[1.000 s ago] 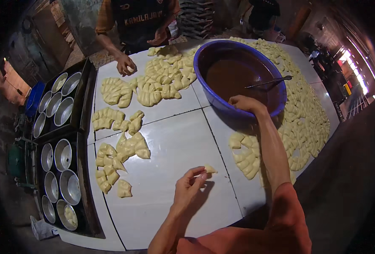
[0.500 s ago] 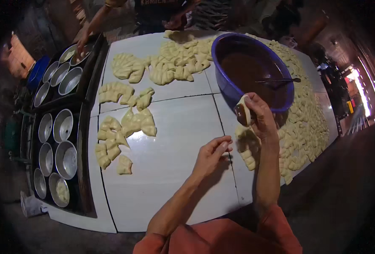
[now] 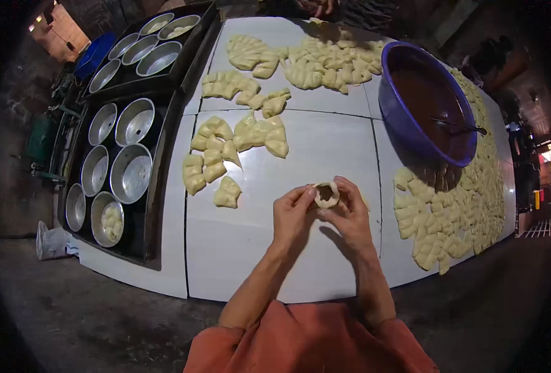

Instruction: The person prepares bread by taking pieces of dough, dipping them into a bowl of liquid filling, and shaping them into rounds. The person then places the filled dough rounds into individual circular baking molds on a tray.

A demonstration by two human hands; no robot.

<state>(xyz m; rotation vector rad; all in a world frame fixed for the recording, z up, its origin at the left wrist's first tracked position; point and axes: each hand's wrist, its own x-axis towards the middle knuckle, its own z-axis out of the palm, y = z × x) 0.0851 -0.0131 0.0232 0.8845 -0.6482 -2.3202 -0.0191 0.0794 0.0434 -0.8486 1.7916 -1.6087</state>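
- Grip: left hand (image 3: 293, 214) and right hand (image 3: 350, 216), both clamped on one dough cup (image 3: 327, 204), raised above the counter (image 3: 244, 248); mouth open, brown filling (image 3: 326, 194) within.
- Step, as judged: enclosing the filling; next move calls for pinching the rim together, cleanly.
- Counter: white, dark-seamed; dough pieces (image 3: 260, 133) forward-left, larger dough spread (image 3: 434, 208) right.
- Tub (image 3: 406, 121): purple, brown paste (image 3: 421, 93), one spoon (image 3: 462, 125); forward-right.
- Tins (image 3: 130, 175): round, in black trays (image 3: 155, 239), left; some hold dough.
- Floor (image 3: 455, 323): dark. Co-worker's hand (image 3: 316, 7): far edge.
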